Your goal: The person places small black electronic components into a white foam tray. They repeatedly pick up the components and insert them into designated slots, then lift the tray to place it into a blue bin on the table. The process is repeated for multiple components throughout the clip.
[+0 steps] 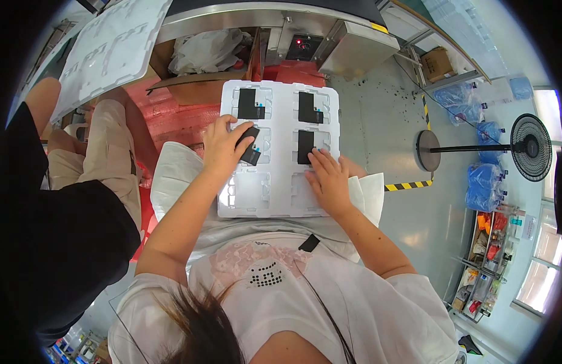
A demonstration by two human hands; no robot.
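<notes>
A white moulded plastic tray (281,182) with recessed compartments rests across my lap. Flat black rectangular pieces, each with a small notched corner, lie in it: one at the far left (247,104) and one at the far right (309,108). My left hand (222,144) pinches another flat black piece (251,153), tilted over the middle left compartment. In the middle right compartment sits a fourth black piece (306,145); the stretched fingers of my right hand (329,179) touch its lower right edge. The near pair of compartments holds no black piece.
A co-worker in a black top (80,242) sits close on my left, beside another white tray (111,48). Ahead stands a metal-framed bench (275,15) with a cardboard box (196,88) below. At right are a standing fan (529,147), wrapped water bottles (484,185) and a shelf (487,261).
</notes>
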